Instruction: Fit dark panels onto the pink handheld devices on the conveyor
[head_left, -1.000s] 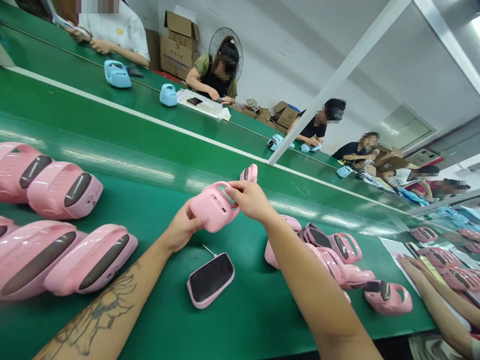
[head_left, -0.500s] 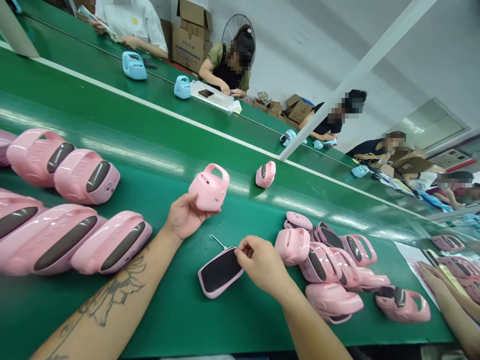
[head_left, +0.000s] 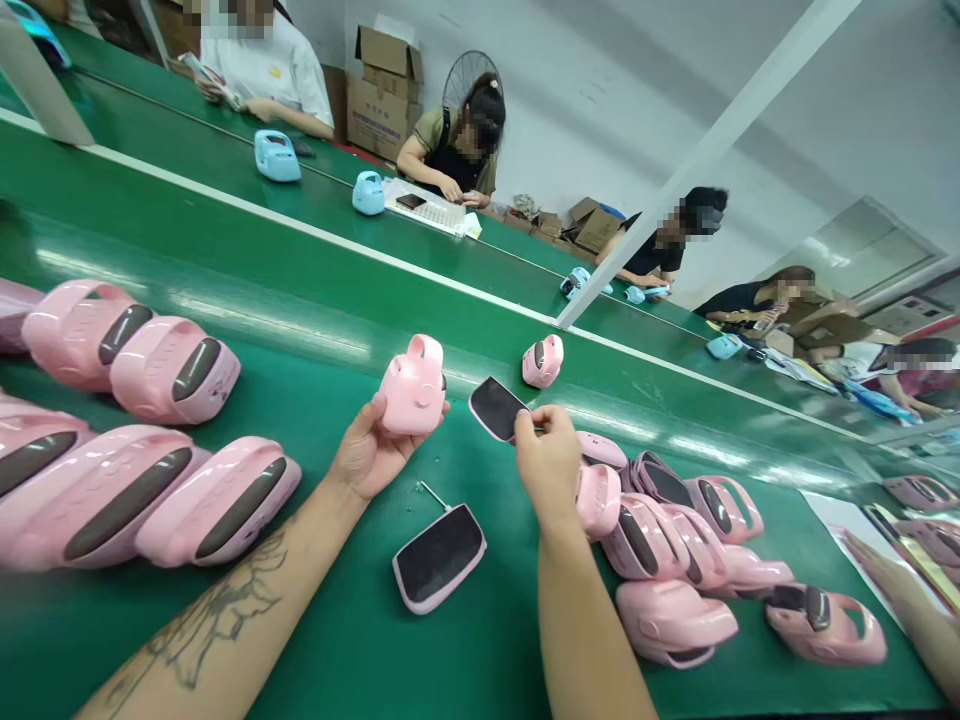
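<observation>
My left hand (head_left: 379, 450) holds up a pink handled casing (head_left: 414, 388), its loop at the top. Between thumb and fingers, my right hand (head_left: 549, 455) pinches a thin dark panel (head_left: 497, 408) by its right edge, in the air to the right of the casing. A pink-rimmed part with a black face (head_left: 439, 560) lies on the green table between my forearms. Touching its upper edge is a small thin rod (head_left: 435, 495), with tiny clear bits beside it.
Pink casings (head_left: 142, 490) crowd the left side, and several more (head_left: 652, 535) are piled at the right. One pink casing (head_left: 542, 361) stands ahead. A co-worker's hand (head_left: 877, 570) rests at far right. Other people sit across the green bench (head_left: 300, 235) with blue casings (head_left: 277, 156).
My right hand has risen from the black-faced part with a thin dark panel in its fingers. My left hand has turned the pink casing.
</observation>
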